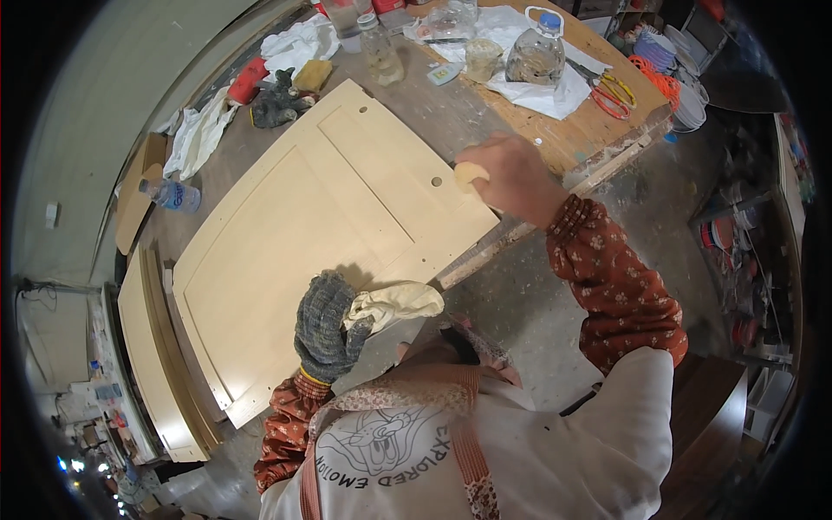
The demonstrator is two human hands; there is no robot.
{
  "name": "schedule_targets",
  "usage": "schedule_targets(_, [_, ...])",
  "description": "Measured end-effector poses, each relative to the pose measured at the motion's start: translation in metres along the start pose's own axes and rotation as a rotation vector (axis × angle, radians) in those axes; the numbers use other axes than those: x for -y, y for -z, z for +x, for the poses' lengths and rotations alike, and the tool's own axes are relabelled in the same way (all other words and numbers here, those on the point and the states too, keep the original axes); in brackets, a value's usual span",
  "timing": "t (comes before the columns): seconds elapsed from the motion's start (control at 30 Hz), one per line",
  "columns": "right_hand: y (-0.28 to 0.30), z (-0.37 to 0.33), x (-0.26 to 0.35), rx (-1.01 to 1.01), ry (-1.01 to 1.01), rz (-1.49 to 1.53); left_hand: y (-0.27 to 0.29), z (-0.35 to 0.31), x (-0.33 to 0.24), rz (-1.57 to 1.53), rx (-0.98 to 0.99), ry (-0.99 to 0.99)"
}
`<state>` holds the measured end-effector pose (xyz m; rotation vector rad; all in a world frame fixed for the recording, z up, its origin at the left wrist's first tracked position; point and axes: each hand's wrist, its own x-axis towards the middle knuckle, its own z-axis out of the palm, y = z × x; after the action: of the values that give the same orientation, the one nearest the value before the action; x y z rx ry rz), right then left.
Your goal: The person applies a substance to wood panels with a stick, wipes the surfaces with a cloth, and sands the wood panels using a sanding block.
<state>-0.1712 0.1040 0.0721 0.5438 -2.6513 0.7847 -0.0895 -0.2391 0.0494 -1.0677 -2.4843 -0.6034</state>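
Cream-coloured panel [303,238] with shallow grooved outlines is lying at a slant across a cluttered workbench [433,106], its near end apparently reaching past the bench edge. Closest to the body, the left hand [328,329], gloved in grey knit, is grasping what looks like a bunched cream cloth [394,303] over the panel's near side; whether it is also bearing on the surface is not clear. Beyond it, the bare right hand [517,179] is curling its fingers around a pale yellow pad [471,173] at the panel's right edge, just beside a round hole [436,182].

Rubbing down or wiping that edge appears to be the step in hand; the next move seems to be calling for light, even pressure along the rim, with the panel kept from sliding.

To the left, more panels [152,360] are standing beside the bench, and a clear bottle [176,196] is resting near the panel's edge. Farther off, a dark glove [279,102] and a yellow sponge [313,75] are crowding the panel's far end, likely hindering any shift that way. At far right, a blue-capped jug [535,62] is sitting on white sheeting [555,102], near red-handled scissors [610,102].
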Motion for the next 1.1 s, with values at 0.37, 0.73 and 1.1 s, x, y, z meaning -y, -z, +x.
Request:
schedule_targets(0.37, [0.008,-0.014,-0.012,0.003,0.015,-0.073,-0.003,0.000,0.006,-0.053,-0.056,-0.015])
schedule_targets(0.73, [-0.015,-0.094,0.006,-0.458,-0.161,0.073,-0.012,-0.004,0.010,-0.243,-0.457,0.548])
schedule_targets(1.1, [-0.014,-0.147,0.009,-0.594,-0.413,0.035,-0.048,0.058,-0.028,-0.075,-0.131,-0.133])
